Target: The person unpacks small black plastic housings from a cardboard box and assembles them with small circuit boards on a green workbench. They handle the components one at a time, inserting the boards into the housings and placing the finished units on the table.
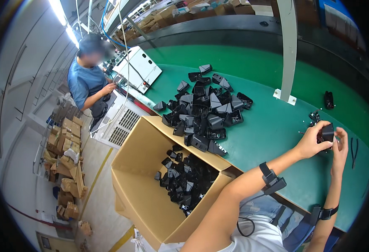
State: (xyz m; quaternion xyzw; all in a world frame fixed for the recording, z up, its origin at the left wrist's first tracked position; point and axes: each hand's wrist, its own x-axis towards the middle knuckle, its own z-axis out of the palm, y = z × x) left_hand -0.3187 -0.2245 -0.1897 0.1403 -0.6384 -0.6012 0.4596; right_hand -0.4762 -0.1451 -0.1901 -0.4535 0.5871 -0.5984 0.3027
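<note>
At the right side of the green bench [260, 134], my left hand [311, 142] is closed around a black plastic housing [327, 132], thumb and fingers on its side. My right hand [340, 150] meets the same housing from the right with bent fingers; their exact contact is partly hidden. Just beyond my hands lie small black parts with tiny light bits [315, 115]. A slim black tweezer-like tool [354, 153] rests to the right of them. Farther back is one more dark piece [329, 100].
A heap of black housings [205, 105] covers the bench's middle. In front of it stands an open cardboard box [138, 185] with many black pieces inside. A grey post [287, 54] rises from the bench. A person in blue [85, 77] works beside a white machine [138, 69].
</note>
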